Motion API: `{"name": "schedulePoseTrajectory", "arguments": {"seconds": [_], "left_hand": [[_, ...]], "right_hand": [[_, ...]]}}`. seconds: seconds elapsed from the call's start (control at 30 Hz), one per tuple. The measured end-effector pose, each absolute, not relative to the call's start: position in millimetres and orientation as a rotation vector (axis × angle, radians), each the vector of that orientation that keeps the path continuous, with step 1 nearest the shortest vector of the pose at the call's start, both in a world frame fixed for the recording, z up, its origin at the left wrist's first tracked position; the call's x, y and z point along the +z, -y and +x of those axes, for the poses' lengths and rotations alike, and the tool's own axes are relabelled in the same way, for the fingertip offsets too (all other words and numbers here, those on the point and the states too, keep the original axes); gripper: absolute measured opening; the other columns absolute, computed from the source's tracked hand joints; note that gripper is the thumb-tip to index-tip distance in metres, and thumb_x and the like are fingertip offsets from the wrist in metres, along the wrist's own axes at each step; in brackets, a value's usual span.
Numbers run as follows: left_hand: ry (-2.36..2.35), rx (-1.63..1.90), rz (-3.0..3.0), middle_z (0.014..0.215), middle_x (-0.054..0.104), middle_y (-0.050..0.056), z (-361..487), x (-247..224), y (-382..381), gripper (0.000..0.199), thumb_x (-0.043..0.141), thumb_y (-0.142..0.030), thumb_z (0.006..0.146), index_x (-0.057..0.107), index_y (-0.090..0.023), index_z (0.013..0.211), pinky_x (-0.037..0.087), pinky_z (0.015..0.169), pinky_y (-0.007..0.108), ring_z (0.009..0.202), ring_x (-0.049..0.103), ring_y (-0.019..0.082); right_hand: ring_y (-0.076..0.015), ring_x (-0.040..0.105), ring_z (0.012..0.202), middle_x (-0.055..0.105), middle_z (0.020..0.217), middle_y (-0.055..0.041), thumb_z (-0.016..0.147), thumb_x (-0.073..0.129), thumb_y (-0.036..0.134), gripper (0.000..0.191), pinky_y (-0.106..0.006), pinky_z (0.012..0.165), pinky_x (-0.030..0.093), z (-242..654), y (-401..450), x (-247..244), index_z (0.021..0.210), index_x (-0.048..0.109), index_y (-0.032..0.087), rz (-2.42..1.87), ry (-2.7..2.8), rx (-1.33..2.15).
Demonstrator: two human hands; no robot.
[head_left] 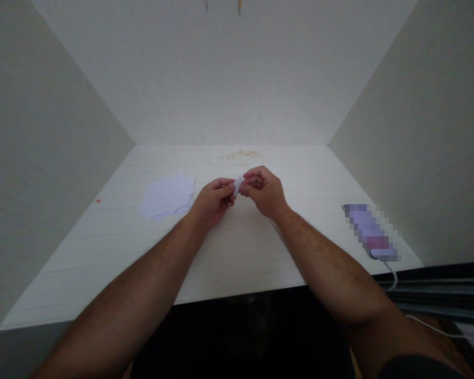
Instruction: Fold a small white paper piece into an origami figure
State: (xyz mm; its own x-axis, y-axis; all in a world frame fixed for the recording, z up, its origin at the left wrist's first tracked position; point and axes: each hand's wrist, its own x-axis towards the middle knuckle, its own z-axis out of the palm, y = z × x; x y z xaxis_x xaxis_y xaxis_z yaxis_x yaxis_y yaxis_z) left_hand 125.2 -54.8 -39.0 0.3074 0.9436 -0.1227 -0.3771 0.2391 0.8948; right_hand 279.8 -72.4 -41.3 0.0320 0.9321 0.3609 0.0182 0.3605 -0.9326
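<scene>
A small folded piece of white paper is held up between my two hands, above the middle of the white tabletop. My left hand pinches its left side between thumb and fingers. From the right, my right hand has its thumb and curled fingers closed at the paper's other edge. Fingertips cover much of the paper, so its exact folds cannot be made out. A loose pile of white paper sheets lies flat just left of my left hand.
At the right edge lies a phone-like device, blurred out, with a white cable running off the table's front edge. Pale walls enclose the left, back and right. Brownish marks show near the back wall, and a small red spot at left.
</scene>
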Motion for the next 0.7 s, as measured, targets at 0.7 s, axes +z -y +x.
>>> {"name": "schedulePoseTrajectory", "arguments": {"seconds": [0.7], "left_hand": [[-0.693,0.932,0.842,0.062,0.063,-0.001,120.5,-37.4,56.1,0.023,0.08,-0.023,0.063,0.059,-0.016,0.073,0.039,0.044,0.018,0.048,0.054,0.008]], "right_hand": [[-0.0107,0.064,0.062,0.064,0.073,0.0029,0.067,0.075,0.031,0.031,-0.026,0.058,0.054,279.0,73.2,-34.7,0.089,0.057,0.021,-0.872,1.36,1.072]]}}
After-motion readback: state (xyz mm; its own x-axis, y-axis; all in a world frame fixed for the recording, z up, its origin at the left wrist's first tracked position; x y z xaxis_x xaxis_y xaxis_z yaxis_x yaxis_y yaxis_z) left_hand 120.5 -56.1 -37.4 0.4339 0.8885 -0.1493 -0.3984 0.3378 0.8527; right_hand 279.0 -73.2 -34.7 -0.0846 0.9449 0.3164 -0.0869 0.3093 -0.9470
